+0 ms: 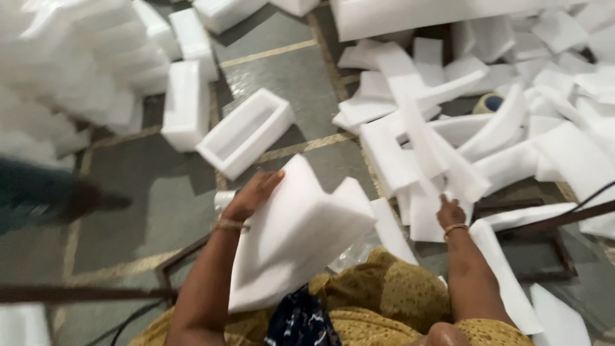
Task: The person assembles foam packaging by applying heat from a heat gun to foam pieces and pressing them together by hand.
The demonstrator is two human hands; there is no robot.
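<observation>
Grey tiled floor [166, 192], littered with white foam. Left of the loose strip pile [448, 141]: finished open foam boxes [243, 131], several already made and set aside. Many strips left unassembled, so probably well short of done. Left hand [250, 195] raised, fingers pressed over the top edge of a folded foam piece [298, 237], just left of that pile. Right hand [450, 211] stretched forward, fingers spread, touching strips at the pile's near edge.
</observation>
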